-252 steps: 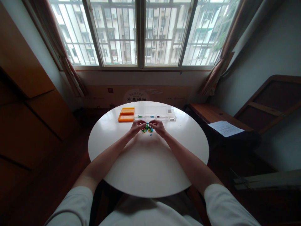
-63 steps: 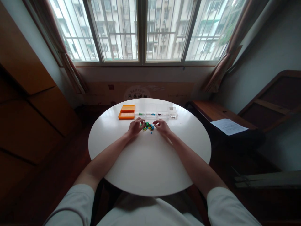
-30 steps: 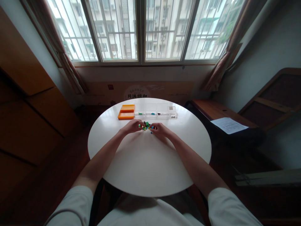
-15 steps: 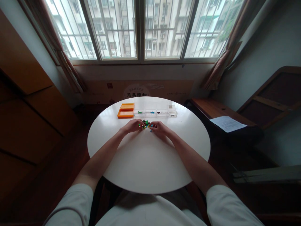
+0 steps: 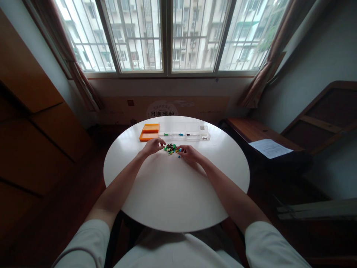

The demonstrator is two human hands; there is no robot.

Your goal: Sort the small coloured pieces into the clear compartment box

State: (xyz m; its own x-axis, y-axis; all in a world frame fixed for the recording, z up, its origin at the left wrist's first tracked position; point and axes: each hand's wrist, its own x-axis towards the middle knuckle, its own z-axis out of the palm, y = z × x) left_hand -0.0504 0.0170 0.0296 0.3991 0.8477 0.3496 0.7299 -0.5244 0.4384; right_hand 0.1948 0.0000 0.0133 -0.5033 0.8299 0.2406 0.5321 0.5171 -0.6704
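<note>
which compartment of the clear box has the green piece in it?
The leftmost compartment, the one right beside the orange tray. The next compartment to its right holds a blue piece instead.

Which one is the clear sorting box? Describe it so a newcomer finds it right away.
Find the round white table below the window. On its far side, beyond the pile of small coloured pieces, two flat containers lie in a row. The clear box is the right-hand one: long, see-through and split into compartments, unlike the solid orange tray beside it.
</note>
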